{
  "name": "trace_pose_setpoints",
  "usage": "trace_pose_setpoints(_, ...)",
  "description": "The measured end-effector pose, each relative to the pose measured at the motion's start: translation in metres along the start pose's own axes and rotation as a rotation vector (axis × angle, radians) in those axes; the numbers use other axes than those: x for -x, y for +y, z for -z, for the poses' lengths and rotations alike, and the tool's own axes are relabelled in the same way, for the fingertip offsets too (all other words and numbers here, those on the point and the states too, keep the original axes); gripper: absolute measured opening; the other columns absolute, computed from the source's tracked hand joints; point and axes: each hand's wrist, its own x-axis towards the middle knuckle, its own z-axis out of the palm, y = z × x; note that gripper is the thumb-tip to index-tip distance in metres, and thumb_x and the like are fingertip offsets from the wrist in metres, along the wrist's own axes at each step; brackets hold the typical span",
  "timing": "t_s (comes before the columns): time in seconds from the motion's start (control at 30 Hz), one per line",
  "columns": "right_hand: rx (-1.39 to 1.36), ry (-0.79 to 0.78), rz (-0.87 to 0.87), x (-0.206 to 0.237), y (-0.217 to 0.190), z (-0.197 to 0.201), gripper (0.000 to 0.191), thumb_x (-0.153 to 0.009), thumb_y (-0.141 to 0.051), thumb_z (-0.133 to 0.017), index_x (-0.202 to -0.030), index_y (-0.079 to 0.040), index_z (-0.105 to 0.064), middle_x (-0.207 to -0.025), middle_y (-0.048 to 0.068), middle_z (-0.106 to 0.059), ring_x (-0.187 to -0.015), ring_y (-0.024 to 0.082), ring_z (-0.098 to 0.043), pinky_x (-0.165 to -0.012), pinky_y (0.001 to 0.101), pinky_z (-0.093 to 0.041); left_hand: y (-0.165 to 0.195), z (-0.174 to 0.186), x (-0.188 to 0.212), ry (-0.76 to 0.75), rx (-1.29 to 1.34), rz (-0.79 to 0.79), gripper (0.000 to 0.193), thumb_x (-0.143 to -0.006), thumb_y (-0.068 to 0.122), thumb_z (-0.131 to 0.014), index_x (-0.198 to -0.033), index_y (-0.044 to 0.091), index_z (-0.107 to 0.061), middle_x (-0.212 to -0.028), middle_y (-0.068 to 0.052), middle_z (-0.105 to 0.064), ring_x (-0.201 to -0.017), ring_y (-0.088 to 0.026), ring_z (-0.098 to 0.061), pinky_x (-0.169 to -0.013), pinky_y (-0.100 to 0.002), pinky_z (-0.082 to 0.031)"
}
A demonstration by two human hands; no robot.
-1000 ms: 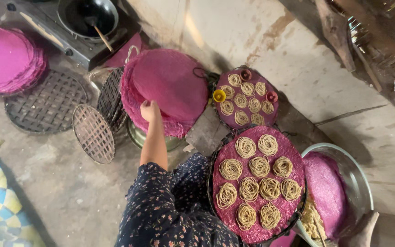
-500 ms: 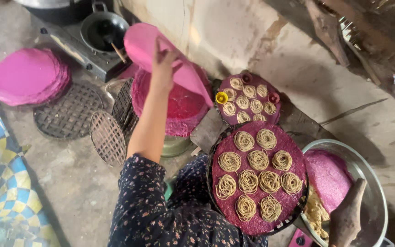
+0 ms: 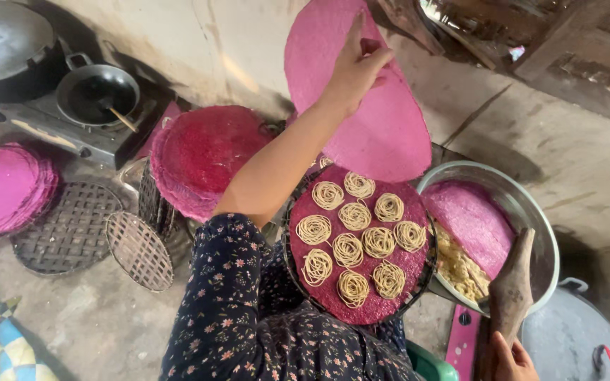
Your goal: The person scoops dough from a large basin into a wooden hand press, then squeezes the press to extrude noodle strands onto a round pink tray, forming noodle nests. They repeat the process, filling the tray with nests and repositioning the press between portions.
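At the far left of the concrete floor (image 3: 72,331) lies a stack of round magenta mats (image 3: 1,187), with two dark woven racks (image 3: 72,226) beside it and a black pan (image 3: 97,92) on a burner above. Right of these rests a second pile of pink discs (image 3: 202,155). The left hand (image 3: 354,67) pinches one large round pink mat (image 3: 383,120), lifted and tilted, hanging just above a round tray of coiled noodle nests (image 3: 358,243). At the right edge, the right hand (image 3: 513,356) grips a brown wooden tool (image 3: 511,286) beside a metal basin (image 3: 531,212). No labels are readable.
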Motion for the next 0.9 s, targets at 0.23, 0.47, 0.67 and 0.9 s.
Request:
trace_pose_setpoints(0.23,-0.075,0.055,0.103,0.056,-0.012,-0.008,0.036,-0.102,-0.013,-0.07,-0.133,0.004,-0.066,-0.101,0.003,-0.072,-0.08,0.008,-0.064,-0.068,0.0214,-0.051,0.029,-0.013,0.062,-0.356,0.671,-0.026,0.071,-0.108,0.0,-0.059,-0.166,0.005,-0.017,-0.121,-0.01,-0.059,-0.107,-0.023,-0.065,-0.09,-0.046,-0.059)
trace_pose_setpoints(0.47,-0.085,0.102,0.03,0.072,-0.014,-0.016,0.034,-0.101,-0.012,-0.074,-0.128,0.006,-0.066,-0.087,0.004,-0.066,-0.062,0.01,-0.054,-0.052,0.0238,-0.039,-0.006,0.081,0.203,-0.142,0.362,0.243,0.085,-0.091,-0.006,-0.055,-0.166,0.01,-0.019,-0.164,-0.01,-0.036,-0.142,-0.022,-0.05,-0.12,-0.039,-0.046)
trace_pose_setpoints(0.67,-0.091,0.067,0.088,0.07,-0.029,-0.024,0.036,-0.101,-0.009,-0.073,-0.133,0.006,-0.065,-0.094,0.002,-0.067,-0.071,0.007,-0.058,-0.061,0.0207,-0.045,-0.103,0.135,0.27,-0.079,-0.068,0.663,0.085,-0.092,-0.002,-0.058,-0.166,0.013,-0.021,-0.141,-0.022,-0.052,-0.115,-0.023,-0.057,-0.102,-0.034,-0.05)
trace_pose_setpoints(0.9,-0.086,0.086,0.105,0.081,-0.054,-0.041,0.036,-0.1,-0.005,-0.071,-0.135,0.005,-0.066,-0.095,0.004,-0.068,-0.071,0.008,-0.059,-0.061,0.0226,-0.046,-0.15,0.162,0.315,-0.228,-0.774,0.32,0.083,-0.086,0.006,-0.067,-0.161,0.009,-0.031,-0.09,-0.008,-0.064,-0.081,-0.016,-0.061,-0.078,-0.031,-0.054)
